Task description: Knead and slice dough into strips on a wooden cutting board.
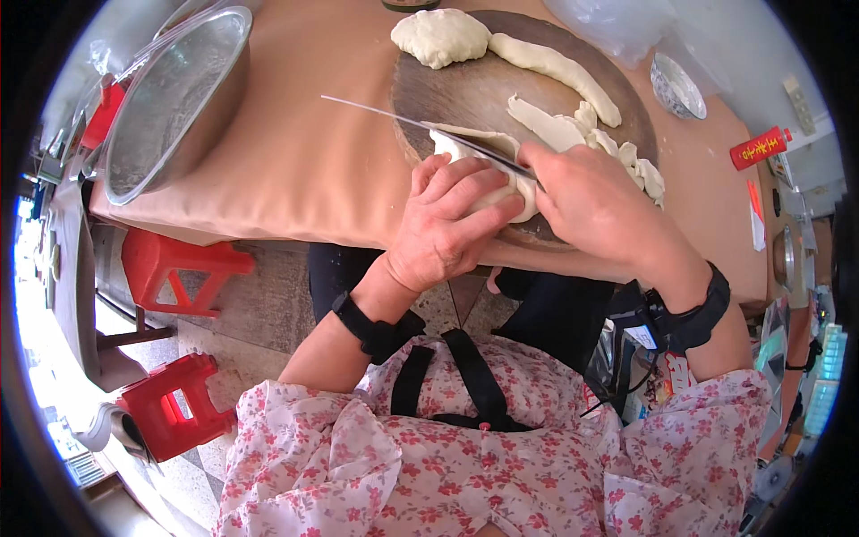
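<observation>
A tan-covered table (295,116) filled most of the far side of my head view. On its right half sat a round wooden board (461,94), reaching the near edge. Far left on the table I had a wide metal basin (179,98). Near left, below the table's edge, I saw two red stools (161,264) on the floor.

Over the board's near side I made out a knife (488,154), its blade pointing left; the right hand (586,192) had its grip closed around the handle end, which the fingers hid. The left hand (456,210) had its grip curled over a dough piece (523,197) on the board's near side, just beside the blade. I could not tell how deep the edge sat.

On the board's far right curved a dough rope (559,67), its left end against a rough dough lump (440,38). Nearer, overlapping dough slices (546,125) ran toward the board's right edge. Right of the board I noted a patterned bowl (663,82) and, farther right, a red cylinder (761,149).
</observation>
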{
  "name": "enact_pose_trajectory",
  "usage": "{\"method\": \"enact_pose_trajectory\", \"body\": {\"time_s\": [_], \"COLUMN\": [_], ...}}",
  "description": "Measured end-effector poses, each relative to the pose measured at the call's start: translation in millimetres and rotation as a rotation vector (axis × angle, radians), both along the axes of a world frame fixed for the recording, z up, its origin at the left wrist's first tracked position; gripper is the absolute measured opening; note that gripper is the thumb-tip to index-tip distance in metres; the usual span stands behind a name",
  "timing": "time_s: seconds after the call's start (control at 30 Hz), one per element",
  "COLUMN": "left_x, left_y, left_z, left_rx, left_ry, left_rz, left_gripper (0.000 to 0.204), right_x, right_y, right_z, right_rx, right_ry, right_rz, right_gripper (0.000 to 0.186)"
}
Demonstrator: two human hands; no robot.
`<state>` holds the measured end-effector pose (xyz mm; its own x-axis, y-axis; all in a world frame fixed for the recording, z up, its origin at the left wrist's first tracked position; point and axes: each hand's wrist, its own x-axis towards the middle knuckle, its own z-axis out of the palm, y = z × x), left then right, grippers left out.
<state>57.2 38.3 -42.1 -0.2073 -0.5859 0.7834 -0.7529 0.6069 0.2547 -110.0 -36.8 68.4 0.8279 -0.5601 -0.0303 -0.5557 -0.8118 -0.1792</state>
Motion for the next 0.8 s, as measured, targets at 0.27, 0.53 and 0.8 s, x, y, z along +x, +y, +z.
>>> {"method": "enact_pose_trajectory", "body": {"time_s": [0.27, 0.53, 0.8], "left_x": [0.0, -0.3, -1.3], "left_y": [1.8, 1.2, 1.9], "left_z": [0.8, -7.0, -5.5], "left_rx": [0.047, -0.005, -0.035], "left_ry": [0.034, 0.101, 0.006], "left_rz": [-0.011, 0.019, 0.088], "left_gripper": [0.047, 0.046, 0.046], "right_x": [-48.2, -82.3, -88.4], "right_y": [15.2, 28.4, 58.2], "right_z": [14.3, 25.5, 27.4], "right_rx": [0.039, 0.146, 0.076], "right_ry": [0.054, 0.041, -0.096], "right_rz": [-0.148, -0.448, -0.264], "right_gripper": [0.016, 0.028, 0.018]}}
